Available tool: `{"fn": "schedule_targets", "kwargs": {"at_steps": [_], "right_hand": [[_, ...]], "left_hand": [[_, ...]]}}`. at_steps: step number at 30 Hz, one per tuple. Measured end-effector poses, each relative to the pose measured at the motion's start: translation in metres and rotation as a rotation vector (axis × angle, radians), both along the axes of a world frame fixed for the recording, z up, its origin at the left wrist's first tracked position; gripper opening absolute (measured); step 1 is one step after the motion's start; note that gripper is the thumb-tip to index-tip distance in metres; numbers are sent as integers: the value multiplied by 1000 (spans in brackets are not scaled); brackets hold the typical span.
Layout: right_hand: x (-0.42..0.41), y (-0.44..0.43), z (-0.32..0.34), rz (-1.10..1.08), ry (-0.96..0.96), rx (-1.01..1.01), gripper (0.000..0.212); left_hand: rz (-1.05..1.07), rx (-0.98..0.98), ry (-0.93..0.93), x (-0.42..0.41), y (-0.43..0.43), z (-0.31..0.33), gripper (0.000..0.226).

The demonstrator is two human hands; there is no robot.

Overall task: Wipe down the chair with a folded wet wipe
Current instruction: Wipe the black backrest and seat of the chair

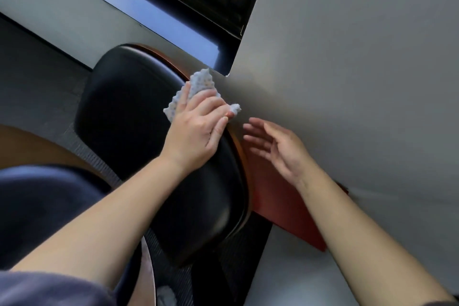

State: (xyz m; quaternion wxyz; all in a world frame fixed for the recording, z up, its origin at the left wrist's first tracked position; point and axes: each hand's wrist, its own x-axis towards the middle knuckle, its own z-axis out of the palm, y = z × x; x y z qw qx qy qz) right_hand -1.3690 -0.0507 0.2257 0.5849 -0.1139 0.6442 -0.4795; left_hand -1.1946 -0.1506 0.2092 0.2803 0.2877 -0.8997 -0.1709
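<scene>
Chair [124, 107] sits on dk carpet floor [37, 69] by grey table [347, 82].

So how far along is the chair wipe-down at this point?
Done: the wet wipe is out and on the chair. In hand: the left hand holds it against the chair's edge beside the table; the right hand hovers open nearby. Left: unclear, since the black padding shows no wet marks either way.
</scene>
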Motion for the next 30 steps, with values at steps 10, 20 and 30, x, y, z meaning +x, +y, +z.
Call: {"fn": "schedule_targets", "kwargs": {"at_steps": [10,20,30], "right_hand": [[-14,16,19,100,200,18,26],[28,-42,31,507,520,-53,32],[12,-51,32,456,353,15,30]], "left_hand": [[-410,-121,-145,13,94,-9,30],[-697,-426,-229,29,103,-33,30],[-102,-154,-139,42,107,-40,52]]}}
